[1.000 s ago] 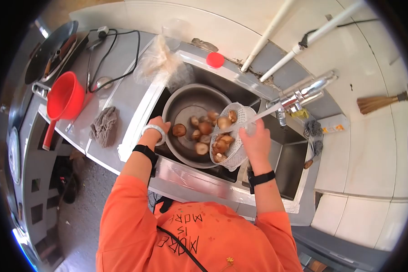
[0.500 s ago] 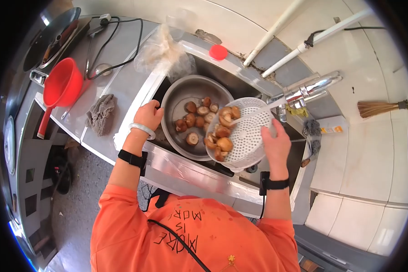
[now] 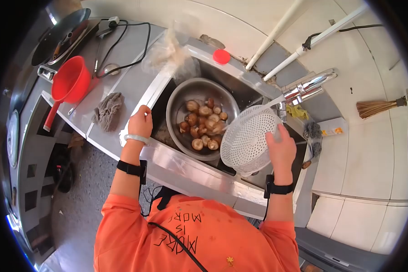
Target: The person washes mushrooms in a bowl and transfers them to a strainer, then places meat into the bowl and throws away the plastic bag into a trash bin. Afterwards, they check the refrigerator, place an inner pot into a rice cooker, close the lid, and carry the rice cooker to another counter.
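Note:
My right hand grips the right rim of a white plastic colander, thumb and fingers on the rim. The colander is tilted left over the edge of a steel basin, and no mushrooms show inside it. Several brown mushrooms lie in the basin, which sits in the sink. My left hand is closed, with nothing visible in it, above the sink's left edge and apart from the basin.
A chrome faucet reaches over the sink's right part. Left on the counter are a grey cloth, a red ladle and a black cord. A clear plastic bag and red lid sit behind.
The mushrooms that were in the colander have dropped into the basin. The colander has tipped further and shifted right. My left hand has moved slightly left, away from the basin.

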